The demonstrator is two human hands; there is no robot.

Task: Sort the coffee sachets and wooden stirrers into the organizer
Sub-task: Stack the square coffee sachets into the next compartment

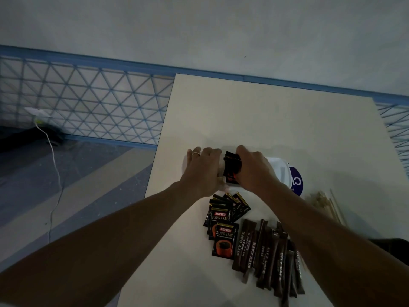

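A white organizer (pixel 279 169) stands mid-table, mostly hidden behind my hands. My right hand (pixel 254 168) grips a bunch of black Kopiko sachets (pixel 231 166) standing upright in the organizer's left part. My left hand (pixel 204 168) rests against the organizer's left end, fingers spread over it. More black Kopiko sachets (pixel 223 220) lie in a loose pile in front of the organizer. Several brown City Cafe sugar sticks (pixel 269 255) lie fanned out nearer to me. Wooden stirrers (pixel 326 206) lie in a heap at the right, past my right forearm.
The cream table (pixel 265 116) has its left edge close to my left forearm and its far edge near the wall. A round purple-and-white label (pixel 297 181) lies beside the organizer. On the floor at left run a white cable (pixel 55 165) and a blue mesh fence (pixel 88 103).
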